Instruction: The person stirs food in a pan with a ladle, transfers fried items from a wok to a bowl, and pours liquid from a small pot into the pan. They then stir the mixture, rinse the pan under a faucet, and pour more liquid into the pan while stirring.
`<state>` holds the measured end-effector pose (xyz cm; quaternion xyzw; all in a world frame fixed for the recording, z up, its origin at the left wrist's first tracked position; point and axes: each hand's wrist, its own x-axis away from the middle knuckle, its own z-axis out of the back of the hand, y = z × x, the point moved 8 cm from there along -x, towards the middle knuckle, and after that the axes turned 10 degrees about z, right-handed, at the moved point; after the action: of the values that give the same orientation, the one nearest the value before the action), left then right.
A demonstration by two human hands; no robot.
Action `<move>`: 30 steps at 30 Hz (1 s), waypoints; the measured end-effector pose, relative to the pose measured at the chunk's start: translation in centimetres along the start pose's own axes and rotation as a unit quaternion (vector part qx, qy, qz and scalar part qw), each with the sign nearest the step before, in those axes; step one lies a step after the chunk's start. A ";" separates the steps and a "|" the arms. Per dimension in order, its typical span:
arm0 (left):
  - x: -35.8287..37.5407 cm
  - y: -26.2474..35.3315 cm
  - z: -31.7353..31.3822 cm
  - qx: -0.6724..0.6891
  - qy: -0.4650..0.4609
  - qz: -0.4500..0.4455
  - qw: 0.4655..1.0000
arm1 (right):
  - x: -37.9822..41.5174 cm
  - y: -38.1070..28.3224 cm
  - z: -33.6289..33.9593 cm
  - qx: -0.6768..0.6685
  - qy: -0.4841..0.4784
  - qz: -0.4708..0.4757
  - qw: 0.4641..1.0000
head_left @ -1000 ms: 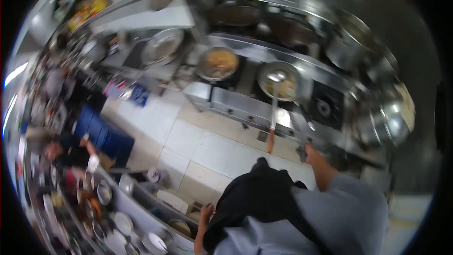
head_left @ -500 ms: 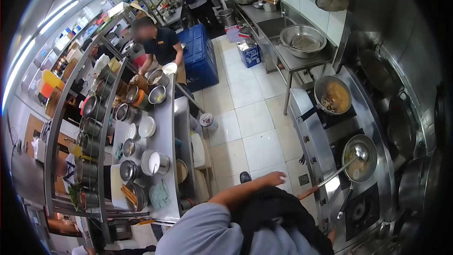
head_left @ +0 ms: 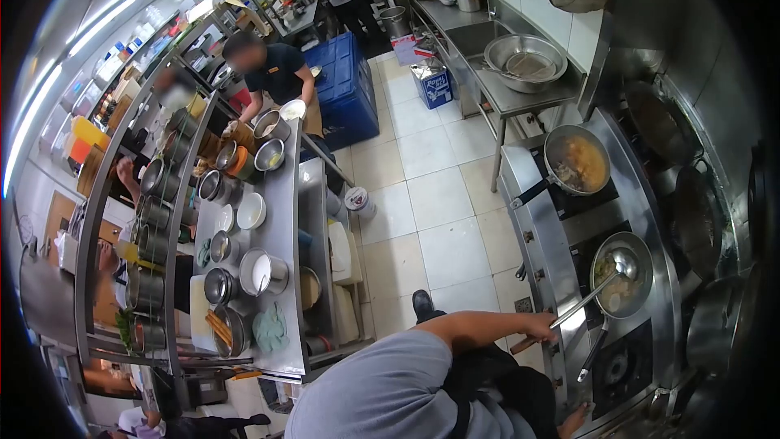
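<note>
My left hand (head_left: 539, 327) is closed round the wooden handle of a long metal ladle (head_left: 581, 302). The ladle's bowl rests inside a pan (head_left: 642, 297) that holds pale food and a little liquid. This pan's dark handle points down and left over the stove's front. At the bottom, my right hand (head_left: 575, 421) is at the stove's front edge, its fingers bent together on something too small to make out. Above the first pan, a second pan (head_left: 581, 183) with orange sauce and darker pieces sits on the stove (head_left: 561, 272).
A sink counter (head_left: 532, 103) with a large metal bowl stands beyond the stove. At left is a steel table (head_left: 286, 223) with pots and bowls. A co-worker (head_left: 276, 73) holds a white bowl beside a blue bin (head_left: 349, 102). Tiled floor (head_left: 439, 195) runs between.
My left hand has moved right, from open in the air to a grip on the ladle handle. My torso has shifted, and my right hand now shows more at the stove's edge.
</note>
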<state>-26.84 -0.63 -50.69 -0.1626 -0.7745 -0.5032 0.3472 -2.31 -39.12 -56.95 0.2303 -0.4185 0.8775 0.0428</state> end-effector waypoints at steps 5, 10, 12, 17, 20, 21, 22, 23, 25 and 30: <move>-5.4 -2.4 3.6 -0.182 0.330 -0.189 0.907 | -0.1 -0.6 -2.3 0.072 0.012 0.149 0.986; 1.6 2.3 5.2 -0.203 0.329 -0.159 0.908 | 0.7 -2.5 -5.7 0.287 -0.063 0.296 0.909; 3.2 2.5 5.3 -0.195 0.322 -0.147 0.915 | 2.3 -4.4 -6.6 0.333 -0.039 0.351 0.874; 11.2 5.8 3.4 -0.087 0.205 -0.106 0.969 | 3.6 -6.2 -7.8 0.218 -0.014 0.489 0.844; 10.5 6.3 4.7 -0.205 0.298 -0.288 0.887 | 2.9 -6.2 -8.6 0.244 -0.031 0.464 0.851; 10.3 6.5 4.9 -0.206 0.301 -0.287 0.886 | 2.2 -6.1 -8.9 0.241 -0.034 0.466 0.851; 10.0 6.7 5.3 -0.217 0.319 -0.261 0.885 | 1.1 -5.5 -9.0 0.244 -0.025 0.492 0.835; 9.8 6.7 5.6 -0.229 0.336 -0.234 0.883 | 0.4 -4.8 -9.1 0.247 -0.015 0.517 0.819; 9.6 6.1 5.0 -0.221 0.314 -0.234 0.893 | 0.8 -5.5 -8.7 0.238 -0.011 0.551 0.799; 12.2 6.7 2.7 -0.122 0.188 -0.091 0.970 | 1.8 -8.3 -8.3 0.289 -0.024 0.521 0.803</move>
<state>-32.41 3.56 -38.31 -0.0352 -0.6397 -0.6447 0.4170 -4.75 -27.74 -54.71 0.0005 -0.2037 0.8423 -0.4990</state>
